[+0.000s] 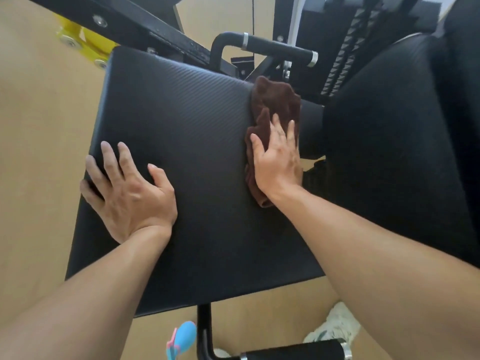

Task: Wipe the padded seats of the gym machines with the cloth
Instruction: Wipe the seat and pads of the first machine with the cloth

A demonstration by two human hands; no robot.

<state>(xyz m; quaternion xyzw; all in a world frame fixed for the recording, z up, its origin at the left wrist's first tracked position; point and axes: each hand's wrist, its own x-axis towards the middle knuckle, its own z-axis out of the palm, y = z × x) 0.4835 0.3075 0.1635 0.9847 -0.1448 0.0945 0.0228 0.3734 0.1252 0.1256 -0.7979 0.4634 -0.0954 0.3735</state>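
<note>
A black padded seat (187, 120) with a ribbed surface fills the middle of the view. A brown cloth (278, 100) lies bunched along the seat's right edge. My right hand (276, 157) presses flat on the cloth's lower half, fingers spread. My left hand (127, 193) rests flat on the seat's left side, its outer fingers curled over the left edge, holding nothing.
A black padded backrest (394, 141) stands to the right of the seat. A grip handle (275, 46) and the machine frame (145, 24) sit behind it, with a yellow part (78, 37) at the upper left. A second handle (293, 350) and a blue object (183, 336) lie below.
</note>
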